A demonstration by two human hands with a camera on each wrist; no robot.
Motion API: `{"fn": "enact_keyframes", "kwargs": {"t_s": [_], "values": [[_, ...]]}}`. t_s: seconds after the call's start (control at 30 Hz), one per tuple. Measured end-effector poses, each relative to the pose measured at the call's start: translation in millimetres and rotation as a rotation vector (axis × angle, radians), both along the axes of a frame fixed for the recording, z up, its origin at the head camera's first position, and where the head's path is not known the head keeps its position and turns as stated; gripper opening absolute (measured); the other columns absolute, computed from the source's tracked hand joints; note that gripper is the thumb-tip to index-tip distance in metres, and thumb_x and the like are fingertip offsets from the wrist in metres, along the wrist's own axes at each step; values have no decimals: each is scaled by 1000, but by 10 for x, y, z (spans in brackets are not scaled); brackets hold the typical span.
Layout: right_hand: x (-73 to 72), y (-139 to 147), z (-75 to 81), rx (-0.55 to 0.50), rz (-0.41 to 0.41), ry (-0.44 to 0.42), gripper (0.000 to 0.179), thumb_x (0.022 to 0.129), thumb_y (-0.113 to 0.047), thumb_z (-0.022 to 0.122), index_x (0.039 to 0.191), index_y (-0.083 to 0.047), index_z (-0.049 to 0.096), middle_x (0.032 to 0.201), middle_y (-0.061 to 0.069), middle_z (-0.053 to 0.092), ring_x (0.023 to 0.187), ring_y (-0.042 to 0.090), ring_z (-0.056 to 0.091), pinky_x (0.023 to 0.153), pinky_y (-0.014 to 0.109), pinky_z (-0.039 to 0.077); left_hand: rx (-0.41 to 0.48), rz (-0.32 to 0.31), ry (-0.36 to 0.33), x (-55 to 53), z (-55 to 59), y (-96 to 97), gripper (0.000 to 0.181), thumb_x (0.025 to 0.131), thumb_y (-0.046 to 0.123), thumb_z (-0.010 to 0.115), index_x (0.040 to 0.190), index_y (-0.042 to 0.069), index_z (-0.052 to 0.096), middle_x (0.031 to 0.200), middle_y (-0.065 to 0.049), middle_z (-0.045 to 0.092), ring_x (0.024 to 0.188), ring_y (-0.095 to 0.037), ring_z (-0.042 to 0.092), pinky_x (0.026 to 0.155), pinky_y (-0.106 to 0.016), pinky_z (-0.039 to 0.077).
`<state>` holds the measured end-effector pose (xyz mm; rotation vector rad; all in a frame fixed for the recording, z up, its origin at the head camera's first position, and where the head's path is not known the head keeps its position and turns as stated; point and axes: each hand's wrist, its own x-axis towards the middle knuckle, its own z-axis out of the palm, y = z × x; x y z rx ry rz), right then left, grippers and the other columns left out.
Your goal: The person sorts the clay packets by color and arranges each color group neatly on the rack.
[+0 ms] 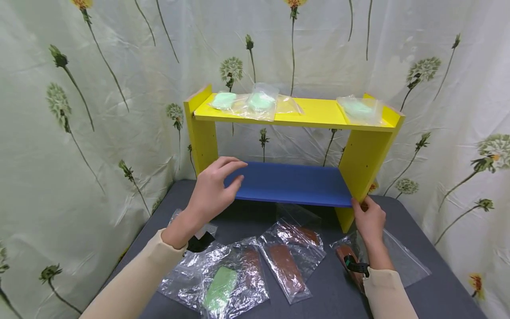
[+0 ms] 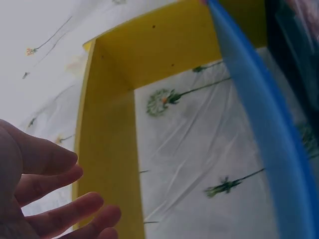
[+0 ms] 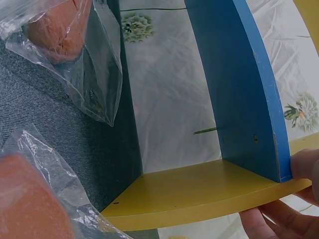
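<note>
A small shelf unit with yellow sides (image 1: 364, 155), a yellow top board (image 1: 318, 108) and a blue lower board (image 1: 291, 181) stands on the dark table. My right hand (image 1: 371, 219) grips the edge of the right side panel near the blue board's end. In the right wrist view, the thumb lies by the blue board (image 3: 249, 99) and the fingers (image 3: 254, 224) reach round the yellow panel (image 3: 199, 191). In front of the unit's left side, my left hand (image 1: 215, 188) is raised, its fingers loosely bent and apart, holding nothing.
Bags with pale green pieces lie on the top board, one bag (image 1: 360, 110) at the right. On the table (image 1: 422, 248) lie clear bags with a green piece (image 1: 220, 288) and brown pieces (image 1: 287, 268). A flowered curtain (image 1: 131, 110) hangs behind.
</note>
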<state>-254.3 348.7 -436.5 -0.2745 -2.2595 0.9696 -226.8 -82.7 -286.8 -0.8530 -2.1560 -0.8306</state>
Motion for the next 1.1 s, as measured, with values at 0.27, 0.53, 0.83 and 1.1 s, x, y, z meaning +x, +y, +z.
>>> {"fn": "enact_keyframes", "kwargs": {"t_s": [0.27,0.53,0.83,1.1], "values": [[-6,10,-1,6,-5,8,36,102,-34,60,114,-1,70,101,21,72,91,37,67,76,50,51,-37,17,-195,167,-379,-28,34,93,13,73,127,15,70,123,-2,64,100,-21,66,68,-36,52],[-17,5,2,0,-8,-5,37,102,-34,60,115,-1,69,102,22,72,92,38,67,77,51,51,-117,52,-461,276,-833,-120,41,90,20,78,129,24,69,117,6,65,96,-14,63,73,-33,51],[-1,28,-13,-5,-9,-19,38,102,-36,58,115,-2,69,102,21,71,91,37,66,75,46,48,-239,-26,-638,325,-1295,-177,43,86,19,81,127,18,69,102,7,63,74,-11,50,60,-30,42],[7,20,-16,8,3,7,37,102,-35,60,114,-2,70,100,21,72,89,36,67,69,40,49,-299,-131,-766,369,-1586,-313,56,82,22,84,134,16,66,105,-2,61,80,-18,53,63,-32,43]]}}
